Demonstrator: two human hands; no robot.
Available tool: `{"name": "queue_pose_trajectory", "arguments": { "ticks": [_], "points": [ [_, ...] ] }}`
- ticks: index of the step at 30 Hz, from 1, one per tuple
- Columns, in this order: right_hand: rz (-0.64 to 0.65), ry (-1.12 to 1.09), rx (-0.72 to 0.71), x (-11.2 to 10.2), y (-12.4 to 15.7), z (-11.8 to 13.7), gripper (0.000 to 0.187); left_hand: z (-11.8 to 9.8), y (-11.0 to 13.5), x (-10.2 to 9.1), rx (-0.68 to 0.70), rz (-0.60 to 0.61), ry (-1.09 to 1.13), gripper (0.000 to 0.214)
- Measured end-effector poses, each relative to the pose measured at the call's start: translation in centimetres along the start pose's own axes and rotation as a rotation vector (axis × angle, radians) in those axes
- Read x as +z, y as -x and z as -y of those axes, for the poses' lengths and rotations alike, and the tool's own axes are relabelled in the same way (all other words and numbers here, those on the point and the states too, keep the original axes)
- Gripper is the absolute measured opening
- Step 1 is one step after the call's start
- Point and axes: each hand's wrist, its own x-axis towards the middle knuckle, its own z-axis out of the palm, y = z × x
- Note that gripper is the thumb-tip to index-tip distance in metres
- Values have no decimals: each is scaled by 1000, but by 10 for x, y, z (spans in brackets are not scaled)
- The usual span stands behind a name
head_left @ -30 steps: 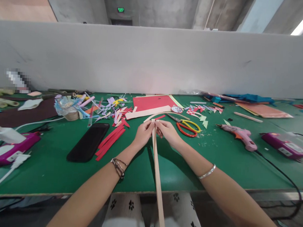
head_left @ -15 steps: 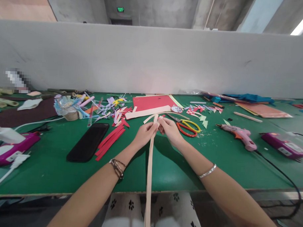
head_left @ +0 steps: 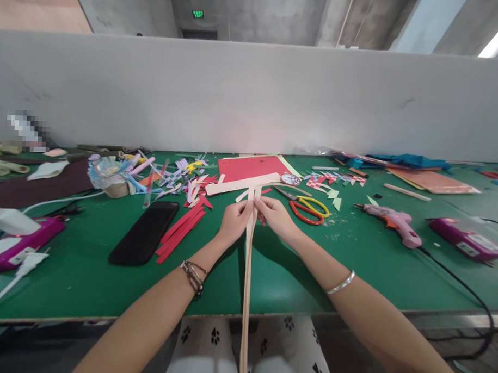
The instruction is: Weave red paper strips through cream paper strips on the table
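Long pale peach paper strips [head_left: 248,284] run from my fingertips down over the table's front edge between my knees. My left hand [head_left: 234,223] pinches one strip near its top, thumb on the near side. Right beside it, my right hand [head_left: 275,217] has its fingers closed on the other strip. Two strip ends stick up side by side above the fingertips. Just beyond the hands lies a red paper sheet [head_left: 245,169] with a wide peach piece across its near edge. To the right are scissors [head_left: 306,208] with red and yellow handles.
Left of my hands lie red paper strips [head_left: 182,233], a black phone [head_left: 145,233] and a heap of woven paper scraps [head_left: 182,176]. A pink glue gun [head_left: 395,221] with a trailing cord and purple power strips [head_left: 468,237] are on the green table [head_left: 311,281]. A grey partition [head_left: 252,94] stands behind.
The strips' upper ends now show as two, side by side, where one stood out before. My fingers have shifted slightly down and my left hand a little left. Nothing else has moved.
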Motion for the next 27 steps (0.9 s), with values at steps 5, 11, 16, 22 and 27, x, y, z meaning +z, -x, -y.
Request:
{"name": "queue_pose_trajectory", "arguments": {
  "ticks": [5, 11, 16, 22, 27],
  "points": [
    [5, 52, -21, 1, 1, -3, 33, 0, 0, 0, 0, -76, 33, 33],
    [-71, 40, 6, -1, 0, -3, 33, 0, -3, -5, -78, 31, 69, 37],
    [-178, 1, -5, -5, 1, 3, 35, -3, -2, -3, -81, 155, 84, 31],
    [-97, 23, 58, -1, 2, 6, 28, -1, -1, -1, -13, 99, 86, 30],
    [-73, 24, 49, 0, 1, 4, 29, 0, -1, -1, 0, 13, 34, 32]
  ]
}}
